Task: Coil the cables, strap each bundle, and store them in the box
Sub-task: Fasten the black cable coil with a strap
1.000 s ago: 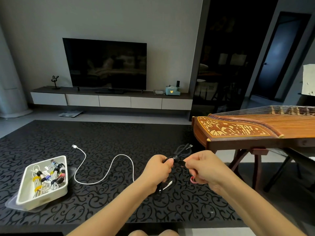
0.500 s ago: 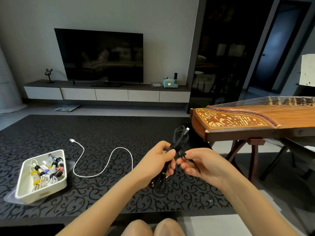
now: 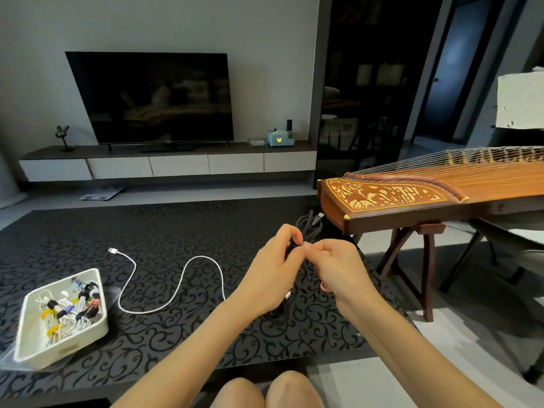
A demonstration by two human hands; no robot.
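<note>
My left hand (image 3: 272, 278) grips a coiled black cable bundle (image 3: 309, 228) above the dark patterned table (image 3: 176, 231); its loops stick out past my fingers and its lower end hangs below my palm. My right hand (image 3: 338, 266) pinches the bundle beside the left fingertips, and a pink strap (image 3: 323, 286) shows under its palm. A loose white cable (image 3: 173, 287) snakes across the table on the left. The white box (image 3: 97, 328) at the front left holds several strapped cable bundles.
A wooden zither (image 3: 426, 195) on a stand stands close on the right, its end beside my hands. A clear plastic bag (image 3: 6, 360) lies under the box. A TV and a low cabinet are at the far wall. My knees show at the bottom edge.
My two hands have come closer together around the black bundle, with fingertips now touching. The view has shifted slightly; the white cable and box lie as before.
</note>
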